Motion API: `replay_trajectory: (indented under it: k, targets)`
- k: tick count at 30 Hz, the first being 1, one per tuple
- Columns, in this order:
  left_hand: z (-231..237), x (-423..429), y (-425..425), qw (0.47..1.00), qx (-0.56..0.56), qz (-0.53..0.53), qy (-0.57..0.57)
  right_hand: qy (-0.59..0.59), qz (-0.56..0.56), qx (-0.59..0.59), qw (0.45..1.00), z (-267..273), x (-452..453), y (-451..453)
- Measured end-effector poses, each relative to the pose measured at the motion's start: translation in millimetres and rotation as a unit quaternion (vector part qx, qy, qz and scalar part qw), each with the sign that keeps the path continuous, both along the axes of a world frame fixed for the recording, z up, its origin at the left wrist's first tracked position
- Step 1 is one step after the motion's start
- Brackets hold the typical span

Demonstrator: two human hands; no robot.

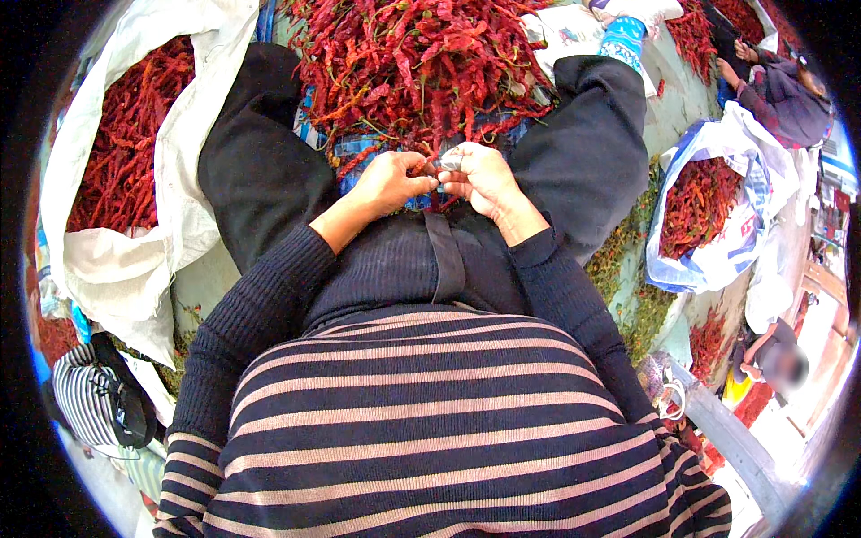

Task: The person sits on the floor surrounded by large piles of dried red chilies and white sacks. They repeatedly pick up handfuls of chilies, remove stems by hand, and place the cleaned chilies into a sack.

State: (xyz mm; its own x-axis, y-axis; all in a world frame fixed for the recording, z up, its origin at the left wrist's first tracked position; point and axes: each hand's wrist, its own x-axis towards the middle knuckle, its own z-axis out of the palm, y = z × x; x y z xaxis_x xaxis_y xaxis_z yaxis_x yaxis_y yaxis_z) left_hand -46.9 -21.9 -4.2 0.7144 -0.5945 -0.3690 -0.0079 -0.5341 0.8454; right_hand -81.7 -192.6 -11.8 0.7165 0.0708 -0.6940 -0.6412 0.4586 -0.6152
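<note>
A large heap of dried red chili peppers [417, 60], some with green stems, lies between my spread legs. My left hand [397, 178] pinches a dried red chili at the near edge of the heap. Close against it on the right, my right hand [476, 176] has its thumb and fingers closed at the same chili, and something grey or silvery wraps one of its fingers. Exactly where the chili ends between the fingertips is hard to tell. Blue patterned cloth or sacking [356, 144] shows under the heap.
A white woven sack [168, 141] of red chilies stands at the left. At the right is a white and blue bag [656, 259] of chilies. Green stems and debris [646, 316] litter the floor beside it. Other people sit at the upper right, lower right and lower left.
</note>
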Motion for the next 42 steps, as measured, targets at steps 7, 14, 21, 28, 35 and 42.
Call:
replay_trajectory:
  k: [7, 14, 21, 28, 35, 42]
  targets:
    - [-9, -2, 1, 0.992, -0.029, 0.053, -0.114, -0.007, -0.043, 0.079, 0.996, 3, 3, 4]
    - [-13, 1, 11, 0.994, -0.010, 0.037, -0.101, -0.111, 0.107, -0.148, 0.977, 9, 7, 16]
    - [1, 7, 20, 0.998, 0.009, -0.014, 0.067, -0.366, 0.242, -0.571, 0.694, -17, 10, 20]
    - [-7, 7, 49, 0.886, -0.208, 0.285, 0.302, -0.253, 0.321, -0.528, 0.744, -21, -1, 16]
    - [-9, -2, 59, 0.935, -0.132, 0.232, 0.234, -0.209, 0.301, -0.506, 0.781, -53, 18, 31]
    - [-4, -9, 50, 0.976, -0.053, 0.169, 0.129, -0.105, 0.209, -0.229, 0.945, -12, 6, 29]
